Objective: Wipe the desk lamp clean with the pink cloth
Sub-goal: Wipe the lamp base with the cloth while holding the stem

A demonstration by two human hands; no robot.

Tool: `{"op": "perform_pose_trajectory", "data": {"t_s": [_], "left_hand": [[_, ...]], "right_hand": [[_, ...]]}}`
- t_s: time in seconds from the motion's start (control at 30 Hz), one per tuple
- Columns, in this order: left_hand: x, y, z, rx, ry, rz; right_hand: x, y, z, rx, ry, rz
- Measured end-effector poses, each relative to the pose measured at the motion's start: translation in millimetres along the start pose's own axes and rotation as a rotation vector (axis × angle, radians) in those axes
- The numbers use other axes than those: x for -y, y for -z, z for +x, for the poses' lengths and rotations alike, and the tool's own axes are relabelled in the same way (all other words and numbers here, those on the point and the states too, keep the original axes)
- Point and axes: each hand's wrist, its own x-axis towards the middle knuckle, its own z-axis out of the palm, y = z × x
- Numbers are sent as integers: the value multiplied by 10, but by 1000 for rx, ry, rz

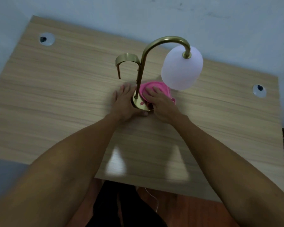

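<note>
the wooden surface (56,95) carries the brass desk lamp (143,68) at its middle. the left hand (124,104) lies flat with its grip apart against the lamp's base; the right hand (161,104) presses the pink cloth (161,88) flat onto the base, grip spread over it.

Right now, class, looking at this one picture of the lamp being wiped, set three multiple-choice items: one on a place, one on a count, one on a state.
1. Where does the pink cloth lie?
A. on the lamp's base
B. over the shade
C. at the desk's near edge

2. How many round cable holes does the desk show?
A. one
B. two
C. four

3. How is the right hand?
A. lifted clear
B. pressed flat on the cloth
C. gripping the shade

Key: 1 A, the cloth covers the gold base beside the stem; 2 B, one hole far left, one right; 3 B, its fingers lie spread on the cloth.
</note>
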Motion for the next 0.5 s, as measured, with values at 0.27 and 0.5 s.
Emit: {"op": "perform_pose_trajectory", "data": {"t_s": [0.27, 0.5], "left_hand": [[-20, 13, 10, 5, 1, -5], [-46, 32, 11, 21, 20, 14]], "right_hand": [[18, 88, 144, -13, -21, -1], [-161, 77, 80, 32, -26, 1]]}}
